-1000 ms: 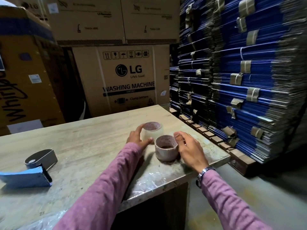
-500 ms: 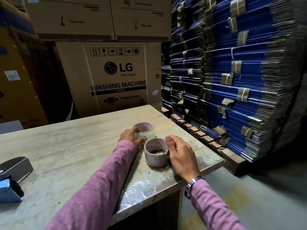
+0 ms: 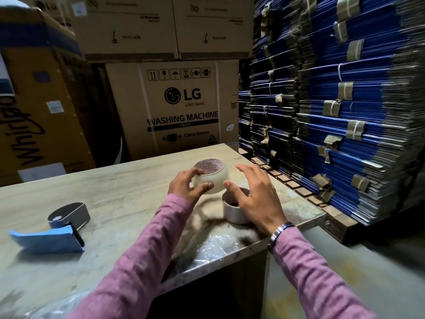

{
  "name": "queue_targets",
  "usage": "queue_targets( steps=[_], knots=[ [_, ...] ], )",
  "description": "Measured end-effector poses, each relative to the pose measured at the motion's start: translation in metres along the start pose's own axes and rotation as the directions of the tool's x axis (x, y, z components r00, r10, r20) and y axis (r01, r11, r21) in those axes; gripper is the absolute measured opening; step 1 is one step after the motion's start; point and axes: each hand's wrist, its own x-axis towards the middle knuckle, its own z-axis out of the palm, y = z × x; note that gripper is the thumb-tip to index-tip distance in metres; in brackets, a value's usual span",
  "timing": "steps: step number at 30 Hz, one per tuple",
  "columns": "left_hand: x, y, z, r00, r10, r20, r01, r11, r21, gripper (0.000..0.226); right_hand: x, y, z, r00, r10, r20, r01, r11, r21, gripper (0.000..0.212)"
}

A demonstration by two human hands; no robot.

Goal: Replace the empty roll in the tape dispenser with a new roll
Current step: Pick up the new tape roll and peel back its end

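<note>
Left grip [image 3: 187,188]: now lifting the new roll [image 3: 211,176] off the bench [image 3: 103,203], fingers curling around it.
Right grip [image 3: 255,194]: released, hovering over the empty roll [image 3: 234,212].
Dispenser [image 3: 57,231]: lying well apart, awaiting loading.

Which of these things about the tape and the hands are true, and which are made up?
1. The left hand holds the clear tape roll. True.
2. The right hand grips the empty roll. False: its open fingers hover above it.
3. The blue tape dispenser lies on the table. True.
4. The clear roll is already in the dispenser. False: the dispenser lies apart, at the left.
5. The wrist of the right hand bears a watch. True.
</note>
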Motion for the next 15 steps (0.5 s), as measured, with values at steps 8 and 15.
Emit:
queue_targets(
  steps=[8, 15],
  knots=[
    [-0.042, -0.006, -0.063, 0.996, 0.085, -0.017, -0.087, 0.976, -0.201, 0.026, -0.005, -0.055, 0.023, 0.967, -0.054, 0.247, -0.046, 0.924, 0.379, 0.098],
    [-0.09, -0.032, -0.126, 0.989, 0.13, 0.073, -0.101, 0.946, -0.309, 0.035, -0.023, -0.097, 0.055, 0.921, -0.139, 0.363, -0.111, 0.8, 0.59, 0.102]
  ],
)
